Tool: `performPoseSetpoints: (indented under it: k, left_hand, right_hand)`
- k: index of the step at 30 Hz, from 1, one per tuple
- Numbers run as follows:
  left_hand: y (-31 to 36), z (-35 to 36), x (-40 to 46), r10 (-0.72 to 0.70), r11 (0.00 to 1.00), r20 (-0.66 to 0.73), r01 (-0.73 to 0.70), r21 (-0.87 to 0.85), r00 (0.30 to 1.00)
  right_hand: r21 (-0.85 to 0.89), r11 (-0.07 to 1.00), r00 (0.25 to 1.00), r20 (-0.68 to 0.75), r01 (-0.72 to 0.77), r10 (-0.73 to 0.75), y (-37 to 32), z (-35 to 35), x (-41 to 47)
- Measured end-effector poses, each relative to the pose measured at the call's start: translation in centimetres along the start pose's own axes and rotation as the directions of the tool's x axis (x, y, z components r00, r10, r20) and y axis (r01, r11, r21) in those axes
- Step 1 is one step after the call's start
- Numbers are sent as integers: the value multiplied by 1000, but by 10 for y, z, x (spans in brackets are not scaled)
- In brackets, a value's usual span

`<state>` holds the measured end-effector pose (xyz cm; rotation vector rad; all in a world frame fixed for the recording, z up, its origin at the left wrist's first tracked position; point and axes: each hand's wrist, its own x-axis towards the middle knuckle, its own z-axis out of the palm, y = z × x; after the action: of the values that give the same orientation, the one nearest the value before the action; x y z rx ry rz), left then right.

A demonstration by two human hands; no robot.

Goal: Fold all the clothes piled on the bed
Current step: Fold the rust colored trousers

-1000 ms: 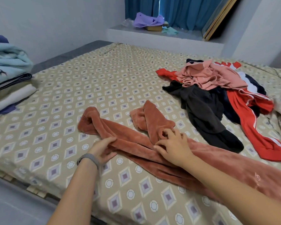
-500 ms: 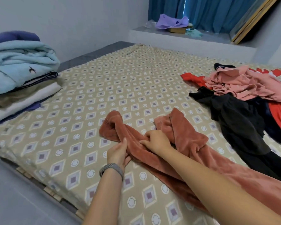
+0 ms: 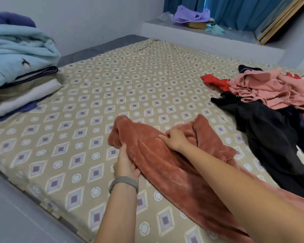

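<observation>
Hands work a rust-coloured fleece garment flat on a patterned bedsheet, near the front edge of the bed, where there is bare room to spread it. A person's left hand, a grey band at the wrist, closes on the near edge of the fleece, thumb on top and fingers tucked out of sight beneath, a hold that looks meant to anchor or lift that edge. Their right hand reaches across with fingers curled, pinching a ridge of the pile on the upper surface, apparently to draw one leg or sleeve over and line it up with the other; how much cloth sits inside that pinch cannot be told. The garment's two narrow ends point away from the person while its long body trails off toward the lower right, so the fold appears to be at the aligning stage rather than finished. Well apart to the right lies the unfolded heap: a pink top over a black garment and red clothing, kept clear of the working space. At far left a stack of folded textiles, a light blue fleece uppermost but for a purple item, sits at the bed's corner, seemingly the place for finished pieces.
</observation>
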<state>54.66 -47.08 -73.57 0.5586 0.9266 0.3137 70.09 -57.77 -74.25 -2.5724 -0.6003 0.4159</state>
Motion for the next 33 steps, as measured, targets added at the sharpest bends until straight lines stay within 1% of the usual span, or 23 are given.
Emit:
performPoseSetpoints:
  k: [2,5,6,7,9,10,12,13,15,16,17,18,19,20,21,22,23,25,27,28,29,31,33]
  left_hand:
    - [6,-2,4,16,997,79,-22,75,997]
    - [10,-1,9,113,963,46,-121,240,992]
    - [11,-1,10,169,949,48,-175,261,985]
    - [12,-2,9,226,941,53,-232,248,973]
    - [18,-3,4,334,927,55,-338,162,941]
    - [21,-5,1,360,928,43,-362,91,932]
    - [30,-12,-1,348,935,40,-343,-87,937]
    - [33,-18,0,307,937,72,-288,-196,949]
    - [40,-31,6,222,897,140,-146,-416,965]
    - [41,-35,10,215,873,131,-130,-469,968]
    - [41,-37,13,216,868,102,-143,-475,971]
    - [41,-36,17,232,896,38,-199,-396,972]
    - [40,-34,18,267,930,-19,-263,-258,963]
    - [39,-33,18,299,950,-92,-305,-71,950]
    - [39,-31,16,337,939,-158,-319,131,928]
    - [39,-33,17,384,901,-178,-325,289,906]
    - [40,-34,19,407,872,-167,-328,363,898]
    - [43,-39,26,419,839,-146,-321,439,896]
    - [46,-42,26,428,830,-142,-326,454,892]
    - [49,-42,24,423,840,-136,-331,430,896]
    - [52,-40,20,417,846,-132,-331,419,899]
    - [57,-38,18,359,858,-110,-281,430,927]
    - [61,-41,16,229,890,-1,-209,405,973]
  right_hand:
    - [0,1000,998,63,1,-1,-5,-2,-3]
    - [-52,998,987,160,32,-23,-11,-6,-10]
    - [-60,995,984,164,81,-70,-10,-8,-11]
    - [-13,990,979,147,142,-138,-9,-12,-14]
    - [199,944,958,54,265,-280,-7,-17,-17]
    - [302,905,950,-2,298,-312,-5,-18,-18]
    - [429,849,944,-27,309,-330,-4,-14,-21]
    - [450,837,937,1,312,-350,-5,-10,-24]
    - [384,858,906,110,341,-409,-11,1,-33]
    - [294,881,886,174,371,-431,-15,7,-38]
    - [178,897,870,227,406,-438,-20,12,-43]
    - [56,898,861,262,437,-435,-24,18,-47]
    - [-47,889,859,287,456,-425,-28,23,-51]
    - [-134,876,861,304,463,-408,-28,28,-52]
    - [-181,867,863,316,464,-395,-31,31,-53]
    - [-199,870,869,318,451,-379,-33,32,-53]
    - [-174,889,882,304,424,-361,-36,32,-52]
    - [-3,945,925,206,326,-318,-40,31,-45]
    - [171,955,960,99,244,-263,-44,26,-34]
    - [232,952,968,103,199,-228,-47,24,-28]
    - [273,945,965,138,180,-224,-52,21,-23]
    - [259,949,940,238,180,-243,-67,19,-17]
    - [95,972,914,332,214,-234,-85,27,-8]
